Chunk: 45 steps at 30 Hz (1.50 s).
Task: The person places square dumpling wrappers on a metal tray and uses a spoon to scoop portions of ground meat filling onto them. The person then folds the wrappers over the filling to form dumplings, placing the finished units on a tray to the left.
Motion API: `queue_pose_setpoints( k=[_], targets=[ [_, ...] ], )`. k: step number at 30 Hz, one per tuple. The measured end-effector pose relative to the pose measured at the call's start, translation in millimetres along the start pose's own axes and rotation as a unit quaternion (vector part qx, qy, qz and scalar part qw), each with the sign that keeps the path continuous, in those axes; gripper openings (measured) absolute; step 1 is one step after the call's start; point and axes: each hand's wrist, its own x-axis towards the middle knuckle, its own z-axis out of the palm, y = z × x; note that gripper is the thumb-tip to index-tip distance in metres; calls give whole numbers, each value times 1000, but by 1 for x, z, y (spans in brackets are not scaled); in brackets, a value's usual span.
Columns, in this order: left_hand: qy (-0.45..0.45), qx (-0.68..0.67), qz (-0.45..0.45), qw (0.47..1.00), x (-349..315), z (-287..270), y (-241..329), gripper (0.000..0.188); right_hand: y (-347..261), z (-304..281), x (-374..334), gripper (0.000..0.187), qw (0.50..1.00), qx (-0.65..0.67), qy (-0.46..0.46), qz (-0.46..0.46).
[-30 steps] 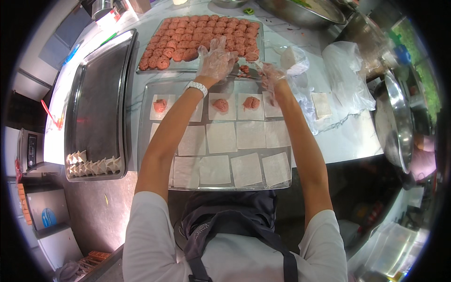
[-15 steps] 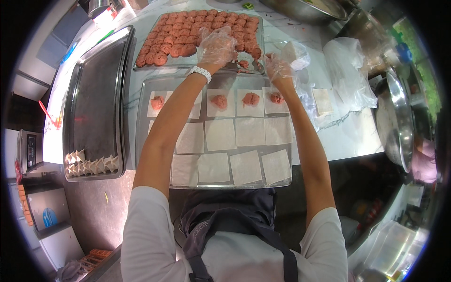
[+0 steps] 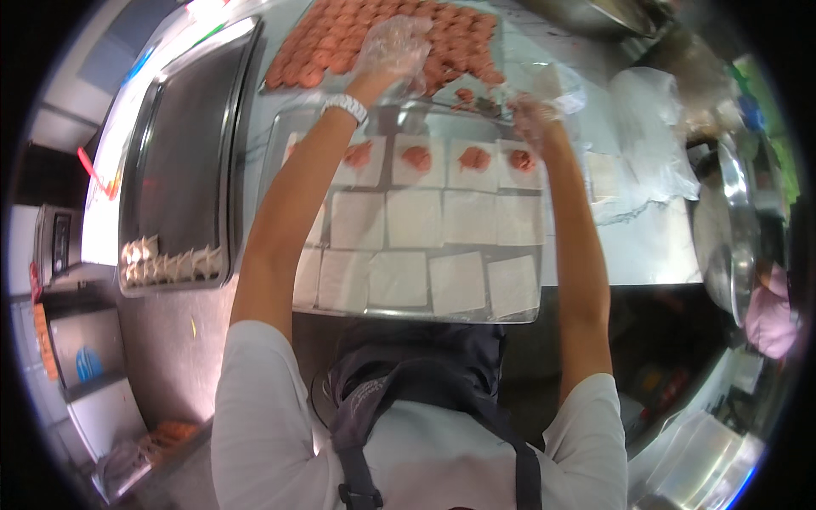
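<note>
My left hand (image 3: 393,49), in a clear plastic glove, is over the near rows of pink meat filling portions (image 3: 327,44) on the far tray. Blur and the glove hide its fingertips. My right hand (image 3: 534,117), also gloved, is closed at that tray's near right corner, around what looks like a small flat metal spreader (image 3: 491,107), partly hidden. Loose meat bits (image 3: 464,96) lie beside it. Closer to me, a metal tray (image 3: 416,316) holds rows of square dough wrappers (image 3: 458,283). Lumps of filling (image 3: 416,158) sit on several wrappers in the far row.
At left is a long dark tray (image 3: 183,144) with folded dumplings (image 3: 174,265) at its near end. A clear plastic bag (image 3: 650,127) lies on the right, with a single wrapper (image 3: 605,174) beside it. A large metal bowl (image 3: 729,225) stands at the right edge.
The whole view has shifted, placing the trays higher and further right. My left hand has moved forward and left over the filling. My right hand stays by the tray corner.
</note>
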Motion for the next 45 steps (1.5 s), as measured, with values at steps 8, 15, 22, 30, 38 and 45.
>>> queue_pose_setpoints(
  k=[8, 15, 22, 30, 38, 45],
  targets=[
    [24, -79, 185, 979, -41, -36, -80, 31, -69, 57, -21, 10, 916, 356, 30, 181],
    [132, -217, -33, 967, -115, -157, 21, 39, -125, 137, -74, 23, 990, -4, -112, 84],
    [214, -212, -137, 944, -226, -211, 55, 44, -120, 245, -104, 24, 878, -386, -224, -173],
    [260, -274, -202, 904, -301, -204, 66, 29, -121, 296, -125, 27, 843, -484, -225, -58],
    [251, -377, -268, 850, -317, -177, 69, 31, -95, 293, -126, 27, 820, -511, -230, -119],
    [240, -384, -314, 834, -311, -172, 67, 35, -101, 292, -131, 20, 798, -535, -229, -157]
  ],
)
